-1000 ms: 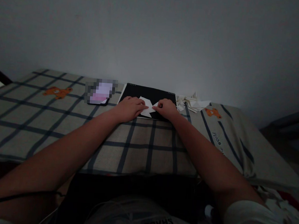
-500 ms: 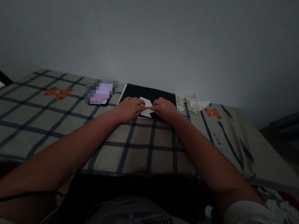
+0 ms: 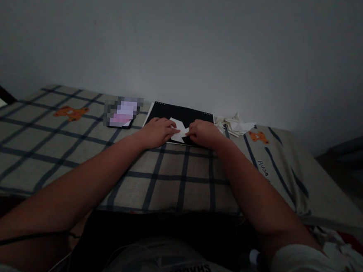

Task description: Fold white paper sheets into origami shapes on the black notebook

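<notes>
A small folded sheet of white paper [image 3: 178,135] with angular edges lies on a black spiral-hole pad [image 3: 171,109]. My left hand [image 3: 158,132] is closed over the paper's left side, thumb and fingertips pressing it against the pad. At its right tip is my right hand [image 3: 204,133], fingers curled together and a fingertip pinched down on the paper. The palms and part of the paper's left edge are hidden under the hands.
A phone [image 3: 120,115] with a lit, partly blurred screen lies left of the pad. Right of it is a loose heap of folded white paper pieces [image 3: 234,126]. The checked cloth [image 3: 165,193] covers the surface, which runs up to a grey wall [image 3: 187,49].
My right hand has slid slightly right along the paper, opening a gap between the two hands' fingertips. My left hand and the paper have stayed put.
</notes>
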Demonstrator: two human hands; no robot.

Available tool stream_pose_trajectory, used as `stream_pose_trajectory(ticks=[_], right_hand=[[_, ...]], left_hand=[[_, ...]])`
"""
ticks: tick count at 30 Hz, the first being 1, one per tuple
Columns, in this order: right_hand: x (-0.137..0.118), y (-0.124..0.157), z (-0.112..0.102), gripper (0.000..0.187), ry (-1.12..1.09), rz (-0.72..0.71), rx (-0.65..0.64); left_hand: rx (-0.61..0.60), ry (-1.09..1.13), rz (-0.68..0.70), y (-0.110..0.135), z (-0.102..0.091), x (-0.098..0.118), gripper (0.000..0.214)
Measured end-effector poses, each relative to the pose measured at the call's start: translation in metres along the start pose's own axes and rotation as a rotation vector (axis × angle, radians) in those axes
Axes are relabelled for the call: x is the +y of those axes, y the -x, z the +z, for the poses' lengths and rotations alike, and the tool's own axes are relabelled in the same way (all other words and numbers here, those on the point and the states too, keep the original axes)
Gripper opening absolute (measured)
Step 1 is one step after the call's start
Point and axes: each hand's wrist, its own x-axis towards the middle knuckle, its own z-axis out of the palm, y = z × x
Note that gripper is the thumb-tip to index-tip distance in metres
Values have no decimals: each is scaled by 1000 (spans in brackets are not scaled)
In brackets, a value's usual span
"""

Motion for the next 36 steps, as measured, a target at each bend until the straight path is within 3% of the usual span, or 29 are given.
stream_pose_trajectory(ticks=[10,22,32,36], right_hand=[[10,2,4,23,-62,-8,38],[14,-1,18,26,-119,-44,197],[14,-1,18,23,-89,-79,129],[16,-2,21,27,-143,-91,227]], left_hand=[[-3,29,6,0,0,-1,40],[16,4,26,1,3,-3,39],[41,-28,49,3,6,-4,41],[22,-21,48,3,4,-3,43]])
